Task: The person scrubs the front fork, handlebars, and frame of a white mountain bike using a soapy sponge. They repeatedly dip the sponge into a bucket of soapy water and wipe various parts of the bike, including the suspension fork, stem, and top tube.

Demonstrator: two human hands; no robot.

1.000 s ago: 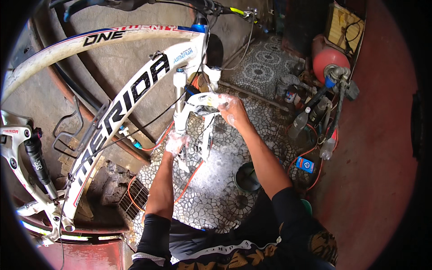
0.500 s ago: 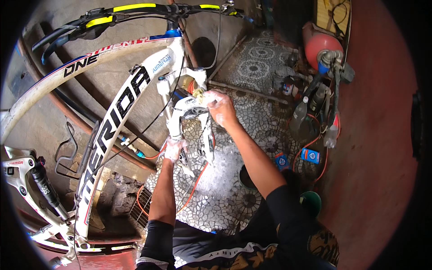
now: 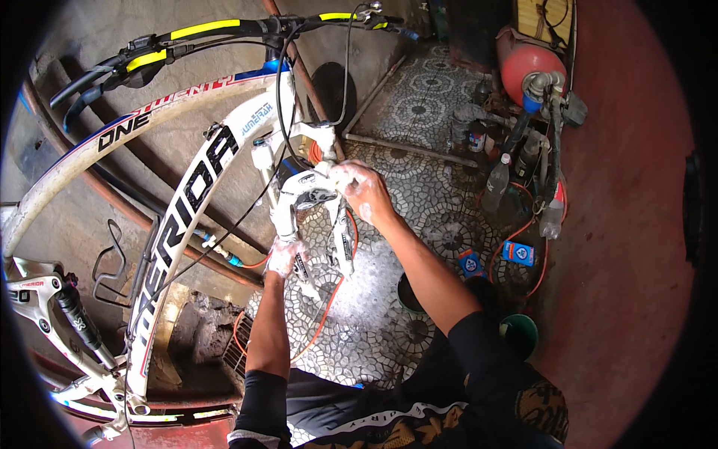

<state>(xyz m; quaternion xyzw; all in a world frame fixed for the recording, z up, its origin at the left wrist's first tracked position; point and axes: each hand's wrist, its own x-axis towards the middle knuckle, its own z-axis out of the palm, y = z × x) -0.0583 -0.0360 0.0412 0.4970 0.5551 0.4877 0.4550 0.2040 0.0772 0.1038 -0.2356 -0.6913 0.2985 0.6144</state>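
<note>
A white bicycle frame (image 3: 200, 185) stands at the left, its suspension fork (image 3: 286, 217) pointing down with no wheel in it. My left hand (image 3: 285, 257), covered in suds, is wrapped round the lower part of the near fork leg. At the top of the far leg, beside the fork arch (image 3: 310, 184), is my right hand (image 3: 362, 191), also sudsy. Its fingers are closed on a pale yellowish, foamy wad, mostly hidden now; I cannot tell whether it is sponge or cloth. Cables hang from the handlebar (image 3: 206, 30) in front of the frame.
White foam (image 3: 366, 288) lies on the mosaic-tiled floor below the fork. An orange hose (image 3: 327, 318) winds across the tiles. To the right are plastic bottles (image 3: 496, 182), a red tank (image 3: 532, 69), small blue boxes (image 3: 518, 253) and a green bucket (image 3: 520, 334). A floor grate (image 3: 238, 348) lies at lower left.
My right hand has shifted slightly down and left along the fork crown, and the wad shows less. The handlebar and fork have shifted slightly left in view. My left hand keeps its grip.
</note>
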